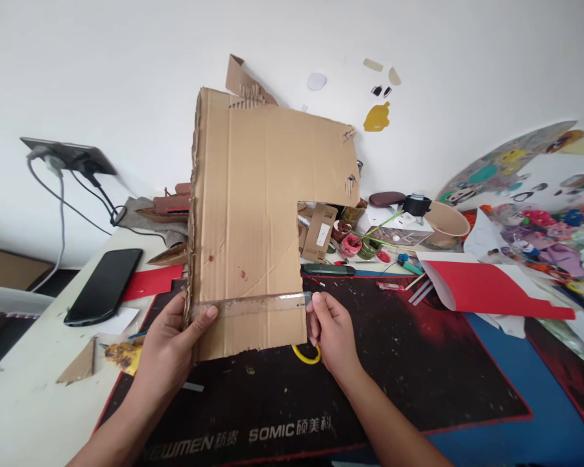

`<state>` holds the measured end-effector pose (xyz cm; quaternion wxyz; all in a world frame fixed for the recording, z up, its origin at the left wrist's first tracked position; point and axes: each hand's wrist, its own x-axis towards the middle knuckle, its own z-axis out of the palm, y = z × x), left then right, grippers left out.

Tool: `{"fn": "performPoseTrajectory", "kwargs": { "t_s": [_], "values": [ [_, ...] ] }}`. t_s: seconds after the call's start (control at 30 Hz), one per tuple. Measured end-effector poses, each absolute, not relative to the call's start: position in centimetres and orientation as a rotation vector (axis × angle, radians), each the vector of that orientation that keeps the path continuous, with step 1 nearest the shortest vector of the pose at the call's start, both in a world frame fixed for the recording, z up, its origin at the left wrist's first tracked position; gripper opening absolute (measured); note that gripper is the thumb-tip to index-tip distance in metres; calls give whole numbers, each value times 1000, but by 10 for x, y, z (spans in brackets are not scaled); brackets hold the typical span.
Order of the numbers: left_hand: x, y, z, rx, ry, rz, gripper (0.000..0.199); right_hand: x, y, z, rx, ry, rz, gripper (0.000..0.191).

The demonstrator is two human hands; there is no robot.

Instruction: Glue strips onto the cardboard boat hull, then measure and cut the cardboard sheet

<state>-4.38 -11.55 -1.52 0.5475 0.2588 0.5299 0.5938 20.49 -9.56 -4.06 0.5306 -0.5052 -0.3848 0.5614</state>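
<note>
A large torn sheet of cardboard, with a notch cut out of its right side, is held up in front of me. Across its lower part runs a clear strip, apparently a transparent ruler. My left hand grips the cardboard's left edge, its thumb pressing at the strip's left end. At the right edge, my right hand pinches the strip's other end between thumb and fingers. The fingers behind the cardboard are partly hidden. Below the right hand, a yellow scissors handle shows on the mat.
A black desk mat covers the desk. Left lie a phone and red paper. Behind stand open paint jars and a green utility knife. A curled red sheet lies right. A power strip hangs on the wall.
</note>
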Motion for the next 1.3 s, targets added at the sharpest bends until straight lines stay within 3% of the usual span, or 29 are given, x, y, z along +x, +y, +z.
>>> {"fn": "performPoseTrajectory", "kwargs": {
  "t_s": [1.1,1.3],
  "values": [
    [-53,-73,-5,781,1122,1480,54,186,-51,-38,-1118,-817,1300,58],
    [-49,-63,-1,723,1150,1490,63,180,-38,-36,-1115,-746,1293,67]
  ]
}}
